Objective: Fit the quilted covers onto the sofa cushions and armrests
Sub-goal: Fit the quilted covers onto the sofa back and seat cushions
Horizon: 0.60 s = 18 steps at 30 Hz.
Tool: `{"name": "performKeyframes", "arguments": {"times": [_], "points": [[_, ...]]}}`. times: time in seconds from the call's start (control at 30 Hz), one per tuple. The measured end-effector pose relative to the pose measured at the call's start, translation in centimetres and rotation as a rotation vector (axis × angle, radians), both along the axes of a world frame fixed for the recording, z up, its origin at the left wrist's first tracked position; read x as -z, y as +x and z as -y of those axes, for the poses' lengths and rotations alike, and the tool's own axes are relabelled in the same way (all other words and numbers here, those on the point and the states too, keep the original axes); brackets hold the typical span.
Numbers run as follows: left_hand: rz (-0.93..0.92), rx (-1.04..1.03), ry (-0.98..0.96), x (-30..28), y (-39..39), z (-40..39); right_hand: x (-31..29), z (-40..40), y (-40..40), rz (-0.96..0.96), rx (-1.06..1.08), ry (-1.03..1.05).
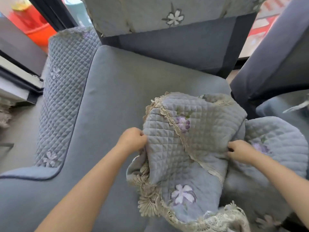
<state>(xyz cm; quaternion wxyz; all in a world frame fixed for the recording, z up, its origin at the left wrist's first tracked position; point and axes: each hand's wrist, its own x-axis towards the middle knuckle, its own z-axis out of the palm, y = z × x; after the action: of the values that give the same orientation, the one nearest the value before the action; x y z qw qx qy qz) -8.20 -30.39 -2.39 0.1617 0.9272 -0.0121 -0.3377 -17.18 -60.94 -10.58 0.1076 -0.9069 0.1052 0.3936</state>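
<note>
The bunched quilted cover (189,148) lies in a heap on the right half of the bare seat cushion (107,104), folded over itself so its lace trim (177,124) runs diagonally across the top and pools in scallops at the near edge. Its long axis cannot be read while it is crumpled; the visible fold runs roughly from far-left to near-right. The left hand (132,141) pinches the cover's left edge with curled fingers, and the right hand (240,152) grips a fold on the opposite side, fingers also curled into the fabric. Holding two opposite edges like this looks like a way to find the corners and spread the piece flat over the cushion. A second quilted piece (275,144) lies just to the right, touching the heap. The left armrest (65,91) already wears its diamond-quilted cover, and the backrest (167,15) beyond carries a cover with an embroidered flower, so the seat seems the next part to dress.
</note>
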Motion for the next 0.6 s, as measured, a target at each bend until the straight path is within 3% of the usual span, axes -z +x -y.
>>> {"name": "performKeyframes", "arguments": {"times": [0.07,0.1,0.27,0.33,0.4,0.43,0.53,0.6], "points": [[0.159,-0.33,-0.233,0.3,2.0,0.7,-1.4,0.6,-0.6,-0.087,-0.159,0.027],[0.128,-0.394,-0.295,0.6,2.6,1.2,-2.3,0.4,-1.1,-0.117,-0.229,0.043],[-0.234,-0.282,-0.33,1.4,3.3,5.0,-4.4,-2.6,-4.9,-0.271,-0.476,0.137],[-0.272,-0.129,-0.263,2.1,2.7,5.8,-4.1,-3.1,-6.1,-0.268,-0.427,0.15],[-0.214,0.038,-0.186,2.1,2.1,6.3,-3.4,-2.2,-6.4,-0.29,-0.121,0.19],[-0.218,0.082,-0.172,1.9,1.9,6.1,-3.1,-1.6,-6.2,-0.275,0.136,0.243],[-0.354,0.069,-0.244,0.6,1.8,4.1,-1.4,-0.2,-5.0,-0.083,1.15,0.511],[-0.401,0.049,-0.291,-0.9,1.9,2.7,-0.8,-0.3,-3.3,-0.009,1.44,0.646]]}}
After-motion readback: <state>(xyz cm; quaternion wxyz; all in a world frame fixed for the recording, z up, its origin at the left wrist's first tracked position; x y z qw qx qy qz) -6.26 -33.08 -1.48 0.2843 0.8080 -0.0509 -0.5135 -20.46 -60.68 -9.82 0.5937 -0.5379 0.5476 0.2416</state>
